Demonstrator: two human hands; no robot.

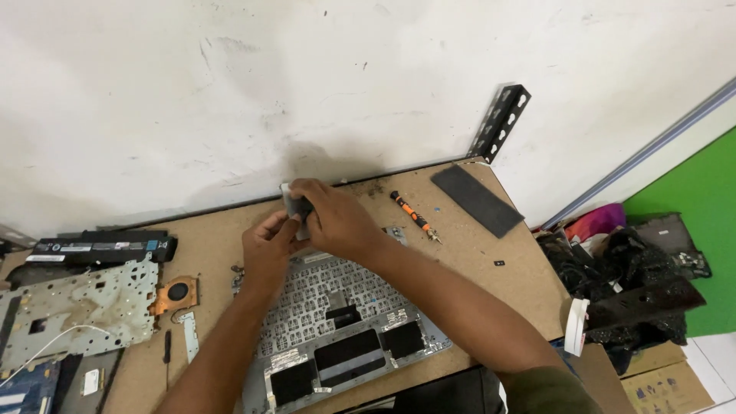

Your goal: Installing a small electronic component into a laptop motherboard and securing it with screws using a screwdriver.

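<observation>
Grey component (291, 201), small, flat and rectangular with a dark part at its middle, sits pinched between our two hands at the far edge of the laptop case, close to the wall. Our right hand (337, 218) closes its fingers over the top of it; our left hand (270, 247) grips it from below with thumb and fingertips. Its long axis runs roughly upright in the view, pointing away from us towards the wall.

Under our wrists lies one silver laptop case (337, 330), underside up, its perforated metal plate dotted with many small holes and three dark rectangular patches along the near edge. It rests on one fibreboard table (498, 284), brown and speckled.

To the right we count one screwdriver (414, 217) with an orange and black handle, lying aslant, and one flat dark grey pad (477, 199). To the left lie one long black battery (103, 247), one perforated metal plate (73, 307) and one copper-coloured fan piece (176, 294). One black slotted angle bracket (500, 121) leans on the white wall.
</observation>
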